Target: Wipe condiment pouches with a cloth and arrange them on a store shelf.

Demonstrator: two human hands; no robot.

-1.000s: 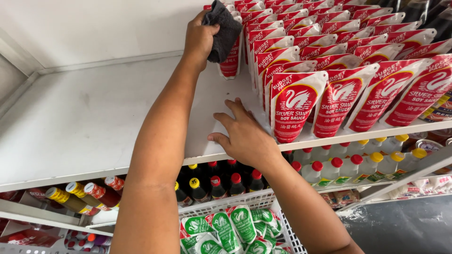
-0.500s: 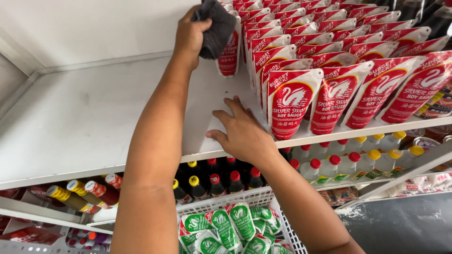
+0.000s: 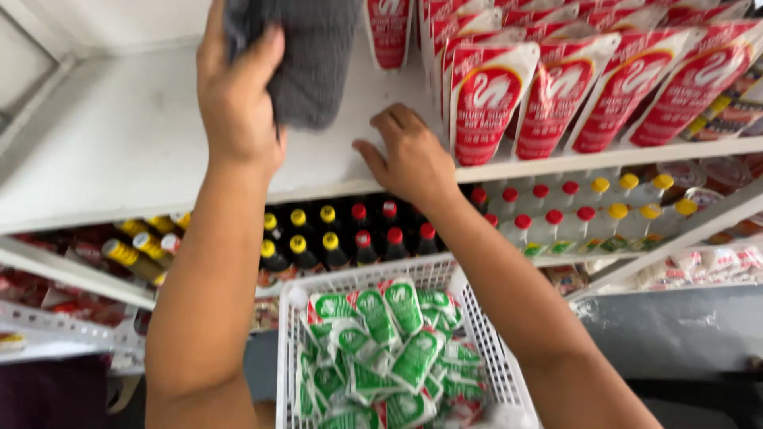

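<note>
Left hand (image 3: 236,91) grip clenched round dark grey cloth (image 3: 306,59), right hand (image 3: 411,155) fingers spread flat on white shelf (image 3: 119,151)

Both forearms are bare up to the frame's lower edge — no sleeves, watch or bracelet show. The left hand (image 3: 237,95) and right hand (image 3: 409,155) are ungloved, with no rings showing — fingernails short and plain.
</note>
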